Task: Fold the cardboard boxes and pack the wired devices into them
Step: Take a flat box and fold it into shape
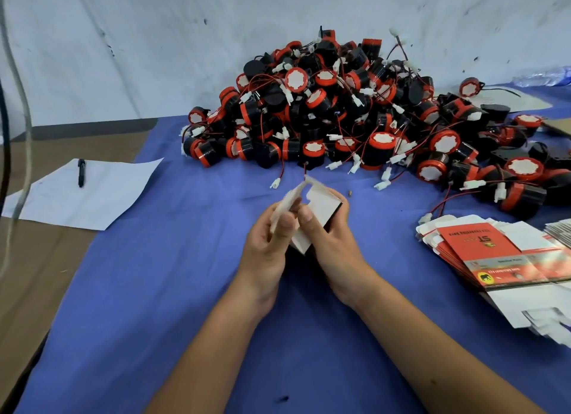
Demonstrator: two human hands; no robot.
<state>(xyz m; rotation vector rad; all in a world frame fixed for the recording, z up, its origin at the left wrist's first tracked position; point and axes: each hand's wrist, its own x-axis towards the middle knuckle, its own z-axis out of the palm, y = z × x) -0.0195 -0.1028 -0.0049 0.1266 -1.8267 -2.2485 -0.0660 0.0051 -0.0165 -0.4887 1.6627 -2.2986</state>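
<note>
A small cardboard box [321, 206], white inside, is held above the blue cloth at the centre. My left hand [268, 243] pinches one of its white flaps between thumb and fingers. My right hand [327, 237] grips the box body from the right, thumb on the inner face. A big heap of black-and-red wired devices [340, 104] with white plugs lies beyond the hands. A stack of flat red-and-white boxes [494, 253] lies at the right.
The blue cloth [154, 290] covers the table. A sheet of white paper [92, 194] with a black pen [81, 172] lies at the left on brown board. A grey wall rises behind. Cables hang at the far left edge.
</note>
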